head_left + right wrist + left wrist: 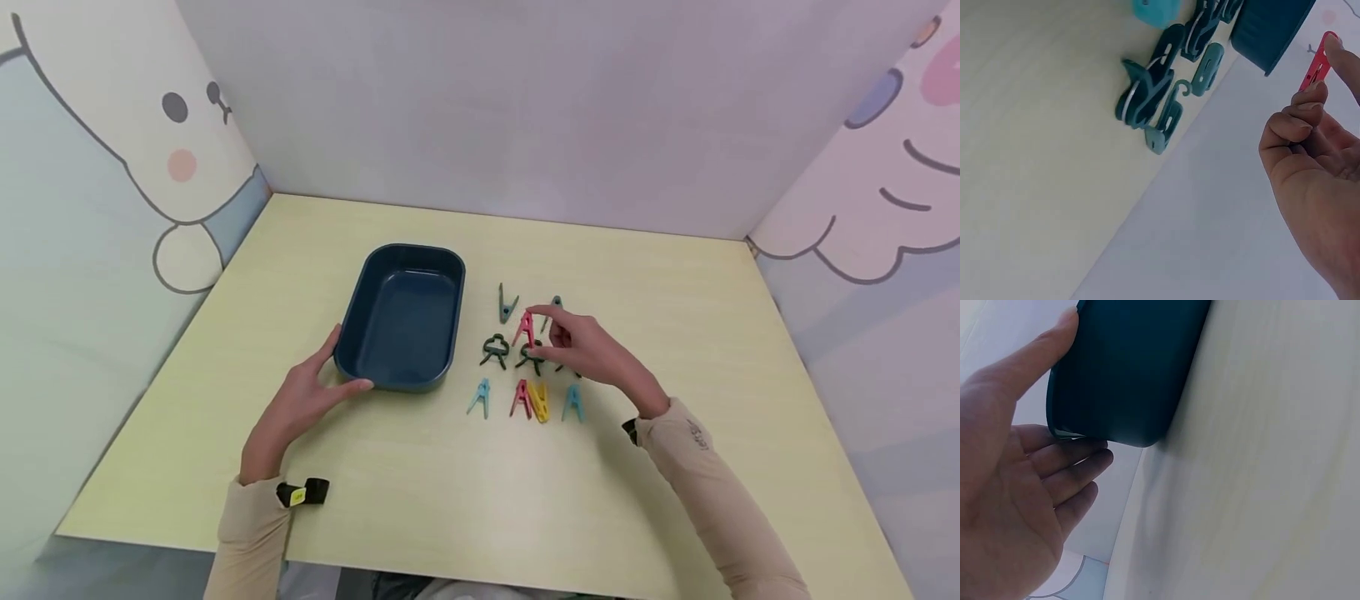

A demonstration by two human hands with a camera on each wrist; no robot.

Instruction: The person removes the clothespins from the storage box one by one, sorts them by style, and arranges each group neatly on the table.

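Observation:
My right hand (581, 342) pinches a pink clothespin (527, 327) between thumb and fingertips, above the rows of clips. In the right wrist view this pink clothespin (1317, 65) points up from the fingers. At the left, my left hand (303, 400) holds the near left corner of a deep dark blue tray (343, 367), thumb along the near wall and fingers at the left side. The inside of the tray is bare. The left wrist view has my left hand (1029, 469) close up, its fingers against the tray's corner (1116, 419).
On the pale wooden table (420, 483), dark green clips (495, 350) form a middle row, with teal clothespins (507, 304) behind. Nearer lie light blue clothespins (480, 397), a pink one (521, 399) and a yellow one (539, 402). Walls (487, 108) enclose the back and sides.

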